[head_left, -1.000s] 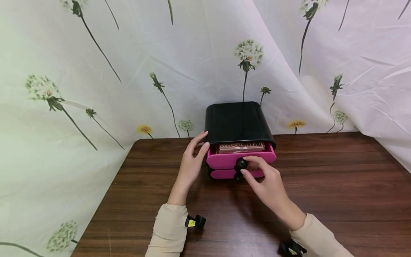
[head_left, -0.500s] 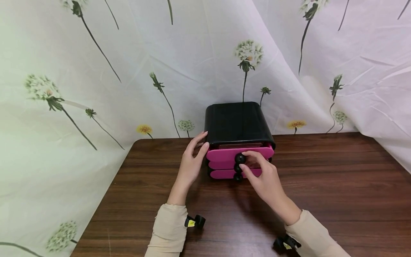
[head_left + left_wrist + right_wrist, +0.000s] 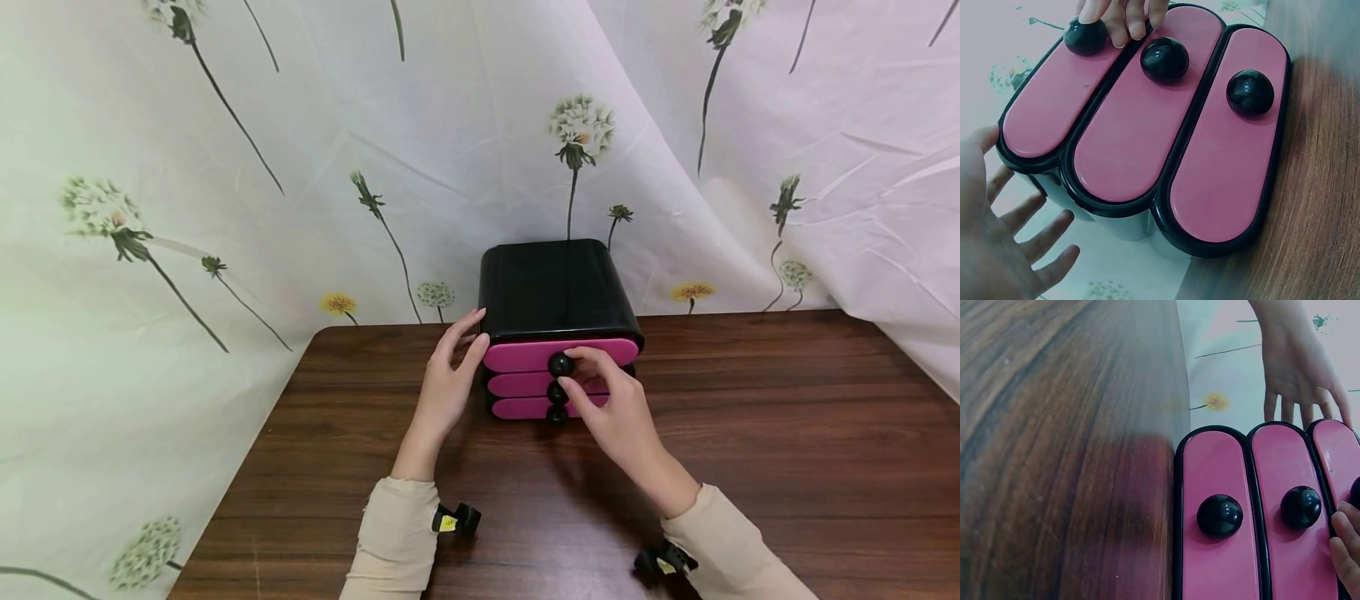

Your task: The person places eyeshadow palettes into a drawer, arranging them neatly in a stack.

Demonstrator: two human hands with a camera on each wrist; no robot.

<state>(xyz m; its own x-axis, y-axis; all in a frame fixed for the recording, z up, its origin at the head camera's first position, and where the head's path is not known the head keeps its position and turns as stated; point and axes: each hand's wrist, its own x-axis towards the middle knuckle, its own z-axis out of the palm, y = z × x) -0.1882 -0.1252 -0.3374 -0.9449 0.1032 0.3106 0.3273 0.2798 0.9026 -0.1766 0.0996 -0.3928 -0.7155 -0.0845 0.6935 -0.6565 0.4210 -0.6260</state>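
A small black drawer box (image 3: 555, 287) with three pink drawer fronts stands at the back of the table, each front bearing a round black knob. All three drawers sit flush in their frame. My right hand (image 3: 618, 412) pinches the top drawer's knob (image 3: 560, 364) between thumb and fingers; in the left wrist view the thumb lies on that knob (image 3: 1085, 37). With fingers spread, my left hand (image 3: 444, 387) rests against the box's left side near its top front corner. The middle knob (image 3: 1164, 60) and bottom knob (image 3: 1250, 93) are untouched.
The brown wooden table (image 3: 337, 467) stretches out on both sides of the box. A white cloth (image 3: 465, 150) printed with dandelions hangs right behind it. Each wrist wears a small black camera, the left camera (image 3: 467, 518) just over the table.
The top drawer, partly out with a pink packet showing inside, has slid back into the box, pushed in by my right hand at the knob. My left hand has stayed at the side.
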